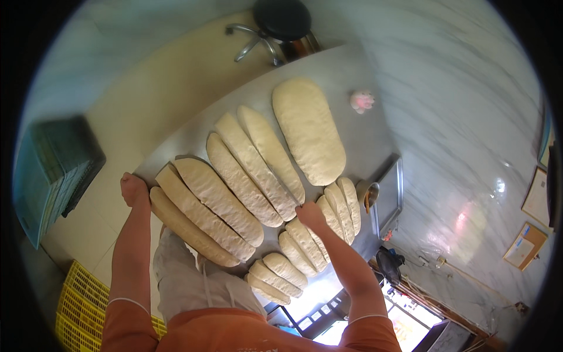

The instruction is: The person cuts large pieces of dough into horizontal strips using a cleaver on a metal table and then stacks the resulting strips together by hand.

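Note:
On a metal worktable (361, 132) lie several long strips of pale dough, set side by side. My right hand (310, 214) is closed round the handle of a long, thin blade, probably a knife (281, 182), which lies between a dough strip (270, 152) and the strip (253, 163) to its left. My left hand (134, 189) is curled at the table's left edge, beside the outermost dough strip (193, 231); whether it grips the edge I cannot tell. A wide uncut slab of dough (310, 132) rests farther back. Shorter dough strips (277, 277) sit nearer my right side.
A metal container (368, 193) and a tray (398, 176) stand by the wall at right. A small pink object (362, 101) is near the far end. Beyond the table is a black stool (281, 20); stacked crates (57, 167) and yellow baskets (83, 303) stand left.

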`<control>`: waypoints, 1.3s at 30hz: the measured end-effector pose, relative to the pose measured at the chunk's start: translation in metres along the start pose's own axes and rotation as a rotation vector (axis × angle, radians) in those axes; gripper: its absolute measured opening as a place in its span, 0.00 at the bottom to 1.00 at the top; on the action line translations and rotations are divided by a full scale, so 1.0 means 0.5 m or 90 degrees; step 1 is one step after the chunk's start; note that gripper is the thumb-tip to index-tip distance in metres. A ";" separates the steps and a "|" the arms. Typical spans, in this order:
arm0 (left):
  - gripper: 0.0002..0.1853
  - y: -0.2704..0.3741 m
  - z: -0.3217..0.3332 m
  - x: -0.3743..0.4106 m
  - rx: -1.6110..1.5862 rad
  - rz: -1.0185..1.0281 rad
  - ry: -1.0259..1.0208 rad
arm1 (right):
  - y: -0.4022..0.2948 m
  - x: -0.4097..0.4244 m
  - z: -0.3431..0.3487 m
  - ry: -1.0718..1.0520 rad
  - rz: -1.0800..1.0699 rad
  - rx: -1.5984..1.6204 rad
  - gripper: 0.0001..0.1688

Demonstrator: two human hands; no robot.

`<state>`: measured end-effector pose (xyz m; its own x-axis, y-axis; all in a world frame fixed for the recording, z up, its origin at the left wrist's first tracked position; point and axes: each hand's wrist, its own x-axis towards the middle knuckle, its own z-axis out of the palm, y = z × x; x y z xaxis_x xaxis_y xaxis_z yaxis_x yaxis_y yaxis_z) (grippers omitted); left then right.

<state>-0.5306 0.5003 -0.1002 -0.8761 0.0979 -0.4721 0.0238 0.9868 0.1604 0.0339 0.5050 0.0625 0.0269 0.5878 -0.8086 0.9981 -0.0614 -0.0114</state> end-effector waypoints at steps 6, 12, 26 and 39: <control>0.32 0.019 0.014 -0.004 0.013 0.016 0.007 | -0.081 0.103 0.066 0.178 0.154 0.177 0.23; 0.33 0.022 -0.007 -0.024 -0.016 0.027 -0.019 | -0.082 0.094 0.038 0.159 0.135 0.201 0.27; 0.33 0.032 -0.003 -0.047 -0.003 0.030 -0.004 | 0.112 0.032 0.202 0.165 0.142 0.189 0.22; 0.34 0.014 -0.022 -0.032 -0.039 0.049 -0.024 | 0.187 -0.108 0.168 0.047 0.136 0.129 0.25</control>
<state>-0.5219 0.5043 -0.0819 -0.8537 0.1787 -0.4892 0.0596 0.9667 0.2491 0.1210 0.3995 0.0557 0.2468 0.6013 -0.7600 0.9378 -0.3459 0.0309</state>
